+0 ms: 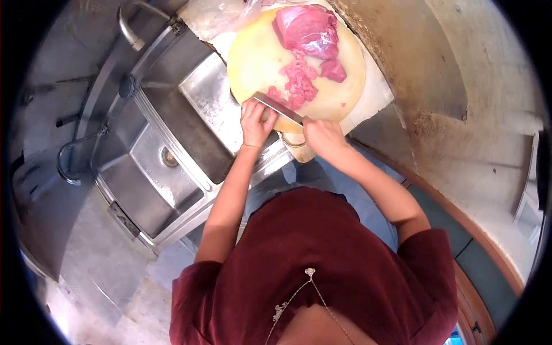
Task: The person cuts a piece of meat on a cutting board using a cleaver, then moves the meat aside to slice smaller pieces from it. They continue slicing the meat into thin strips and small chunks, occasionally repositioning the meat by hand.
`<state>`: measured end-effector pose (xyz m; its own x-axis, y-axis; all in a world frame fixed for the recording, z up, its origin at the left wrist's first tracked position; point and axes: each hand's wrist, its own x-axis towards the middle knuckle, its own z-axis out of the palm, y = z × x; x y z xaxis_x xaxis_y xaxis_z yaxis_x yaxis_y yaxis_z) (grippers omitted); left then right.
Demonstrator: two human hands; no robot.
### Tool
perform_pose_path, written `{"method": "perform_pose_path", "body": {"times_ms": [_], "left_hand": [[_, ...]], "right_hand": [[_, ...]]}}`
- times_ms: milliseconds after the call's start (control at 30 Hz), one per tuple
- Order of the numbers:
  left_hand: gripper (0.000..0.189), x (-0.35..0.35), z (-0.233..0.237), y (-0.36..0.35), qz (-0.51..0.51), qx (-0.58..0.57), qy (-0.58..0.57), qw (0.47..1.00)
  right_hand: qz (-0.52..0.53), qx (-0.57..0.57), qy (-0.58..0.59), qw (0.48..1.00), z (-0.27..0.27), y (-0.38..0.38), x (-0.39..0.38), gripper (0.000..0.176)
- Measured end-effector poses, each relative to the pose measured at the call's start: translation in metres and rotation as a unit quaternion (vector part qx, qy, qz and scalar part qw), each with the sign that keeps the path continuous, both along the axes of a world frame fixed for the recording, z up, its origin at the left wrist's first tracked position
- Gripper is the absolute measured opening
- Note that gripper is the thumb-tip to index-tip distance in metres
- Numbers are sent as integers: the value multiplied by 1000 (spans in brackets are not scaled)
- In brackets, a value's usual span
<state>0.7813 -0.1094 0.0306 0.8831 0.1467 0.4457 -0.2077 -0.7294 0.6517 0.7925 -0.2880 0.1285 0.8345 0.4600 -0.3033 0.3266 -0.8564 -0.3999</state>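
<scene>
My right hand (323,137) grips the handle of a kitchen knife (279,108) at the near edge of a round, yellowish cutting board (253,63). The blade slants up to the left. My left hand (256,123) is at the blade's far end with its fingers bent together; whatever lies under them is hidden. Just beyond the blade is a loose heap of sliced raw meat (300,83). A small chunk of meat (333,70) lies right of the heap. Toward the back of the board rests a large piece of raw meat (307,31).
A double steel sink (172,132) is on the left, with a curved faucet (129,34) above it and a second bent tap (69,167) farther left. Clear plastic (221,17) lies behind the board. A stained wall (437,86) borders the right side.
</scene>
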Motion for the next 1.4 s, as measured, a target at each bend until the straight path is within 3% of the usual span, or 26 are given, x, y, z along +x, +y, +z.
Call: {"method": "perform_pose_path", "body": {"times_ms": [233, 367, 433, 533, 733, 833, 1000, 1200, 1400], "left_hand": [[19, 0, 8, 0, -23, -26, 6, 999], [18, -3, 11, -2, -24, -20, -8, 999], [18, -7, 4, 1, -16, -17, 11, 1000], [18, -6, 4, 0, -9, -19, 6, 1000], [19, -4, 9, -3, 2, -12, 8, 1000], [18, -4, 10, -2, -2, -9, -4, 1000], [15, -5, 3, -2, 1, -36, -3, 999], [16, -2, 15, -3, -14, -21, -12, 1000], [16, -5, 11, -1, -15, -21, -15, 1000]], "right_hand": [[56, 46, 24, 997, -14, 49, 58, 21], [28, 51, -2, 998, 4, 21, 46, 22], [64, 19, -39, 997, 8, 3, 21, 20], [52, -34, -1, 998, 14, -16, 3, 17], [102, 33, -35, 994, -6, 36, 32, 14], [93, 39, -33, 994, -4, 44, 36, 15], [-9, -65, 24, 998, -3, 2, -4, 20], [30, 45, -9, 998, -9, 30, 51, 22], [45, -59, 35, 997, 20, -13, 4, 21]]}}
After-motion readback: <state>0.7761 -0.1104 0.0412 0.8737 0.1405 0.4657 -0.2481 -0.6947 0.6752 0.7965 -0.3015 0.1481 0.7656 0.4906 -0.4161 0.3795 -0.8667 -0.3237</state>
